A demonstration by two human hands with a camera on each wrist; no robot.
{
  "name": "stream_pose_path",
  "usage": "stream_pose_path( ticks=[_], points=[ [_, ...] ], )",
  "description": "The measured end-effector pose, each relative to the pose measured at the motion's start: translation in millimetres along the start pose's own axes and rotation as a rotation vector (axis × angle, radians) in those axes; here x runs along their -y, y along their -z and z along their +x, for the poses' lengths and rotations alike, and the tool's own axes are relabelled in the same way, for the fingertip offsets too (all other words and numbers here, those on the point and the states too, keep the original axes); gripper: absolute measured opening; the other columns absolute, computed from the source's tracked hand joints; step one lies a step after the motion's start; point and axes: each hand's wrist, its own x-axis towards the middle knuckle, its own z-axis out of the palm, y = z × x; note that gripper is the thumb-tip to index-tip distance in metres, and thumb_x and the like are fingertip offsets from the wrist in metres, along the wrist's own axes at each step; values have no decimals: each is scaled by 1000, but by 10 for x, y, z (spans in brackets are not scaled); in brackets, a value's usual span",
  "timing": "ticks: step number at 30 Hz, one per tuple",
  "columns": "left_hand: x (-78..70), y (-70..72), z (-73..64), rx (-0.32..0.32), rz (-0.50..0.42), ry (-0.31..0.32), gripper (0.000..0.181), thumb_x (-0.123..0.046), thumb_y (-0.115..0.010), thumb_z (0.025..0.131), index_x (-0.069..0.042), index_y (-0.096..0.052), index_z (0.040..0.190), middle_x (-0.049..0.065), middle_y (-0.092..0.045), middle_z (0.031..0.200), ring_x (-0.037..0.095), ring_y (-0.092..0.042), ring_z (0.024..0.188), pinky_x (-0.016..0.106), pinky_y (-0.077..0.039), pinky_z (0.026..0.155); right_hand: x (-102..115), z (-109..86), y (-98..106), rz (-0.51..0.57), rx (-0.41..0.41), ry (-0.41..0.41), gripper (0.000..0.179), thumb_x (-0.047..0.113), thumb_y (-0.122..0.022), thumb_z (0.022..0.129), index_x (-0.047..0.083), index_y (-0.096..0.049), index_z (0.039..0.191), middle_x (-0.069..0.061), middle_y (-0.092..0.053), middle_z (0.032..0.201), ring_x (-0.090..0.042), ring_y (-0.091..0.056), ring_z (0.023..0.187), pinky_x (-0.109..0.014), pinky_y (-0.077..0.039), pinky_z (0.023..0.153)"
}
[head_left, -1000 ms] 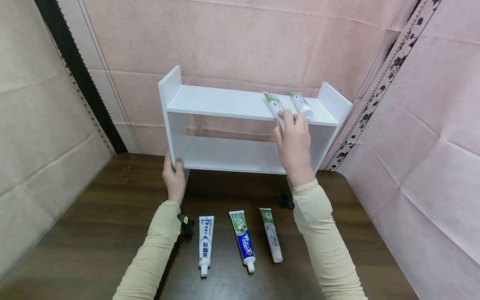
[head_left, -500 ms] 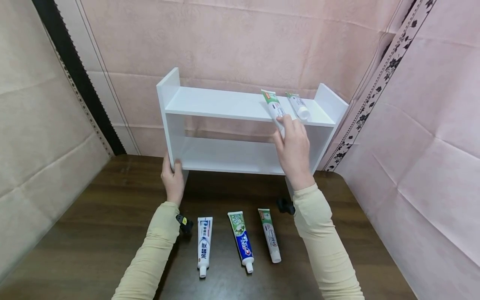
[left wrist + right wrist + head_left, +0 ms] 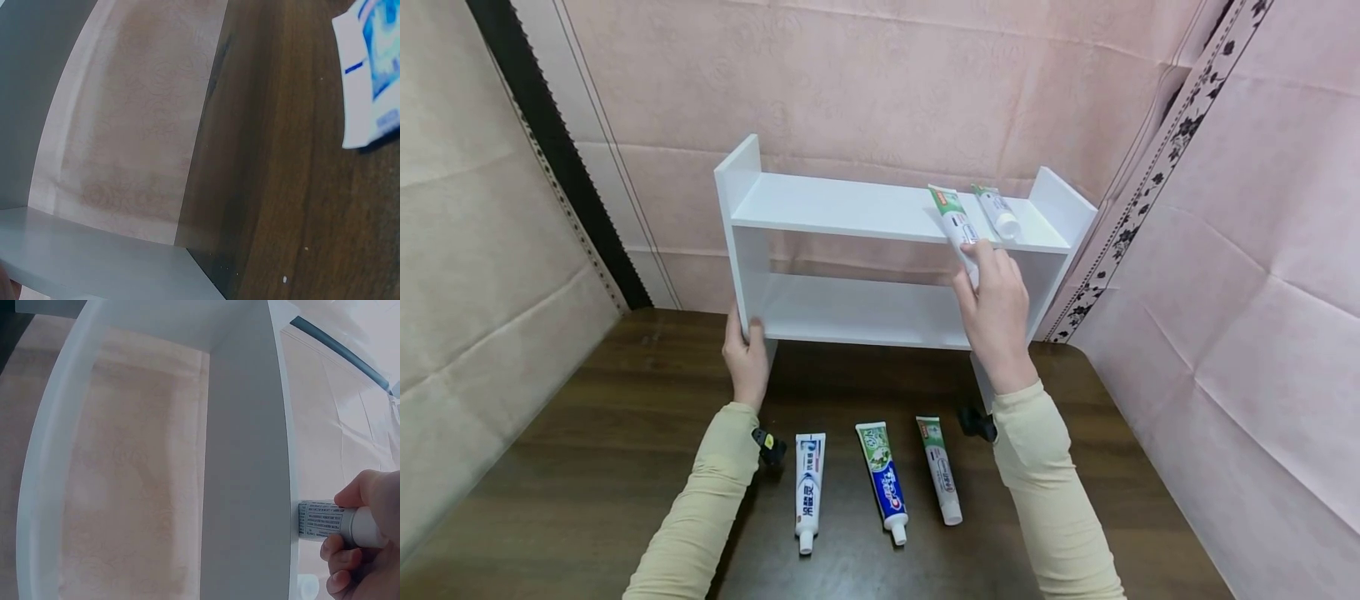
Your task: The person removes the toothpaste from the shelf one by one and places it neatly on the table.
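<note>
I've got right hand (image 3: 996,312) pinching a toothpaste tube (image 3: 957,223) beside another tube (image 3: 999,213) atop the white two-tier shelf (image 3: 842,203), left hand (image 3: 747,358) gripping its side.

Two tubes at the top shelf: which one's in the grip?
The left tube, pinched at its near end by the right hand; the right tube lies on the top shelf, not held.

right hand (image 3: 997,321) – pinches toothpaste tube (image 3: 957,223) | left hand (image 3: 747,364) – grips shelf (image 3: 835,201)
</note>
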Motion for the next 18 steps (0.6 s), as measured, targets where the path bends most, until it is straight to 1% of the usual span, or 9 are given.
stream_pose_path(
  ticks=[4,12,18],
  points=[
    [5,0,-6,1,7,-4,48,-6,-43,99,-9,-42,146,19,-50,142,30,-49,126,51,-39,106,2,-49,16,4,-5,7,27,8,-52,90,3,-60,115,-19,-57,86,-32,-47,74,-39,-39,65],
    [3,1,-9,2,5,-5,48,-5,-43,98,-9,-42,146,19,-50,142,29,-49,127,51,-39,106,-24,-142,40,9,1,0,28,7,-52,90,3,-59,117,-19,-58,89,-30,-46,73,-37,-38,63],
    [5,1,-5,3,0,-3,48,-5,-43,98,-11,-42,146,19,-50,141,29,-50,126,50,-39,105,-28,-226,73,-1,1,15,25,7,-53,91,2,-59,114,-21,-61,92,-31,-47,72,-36,-38,62]
  ],
)
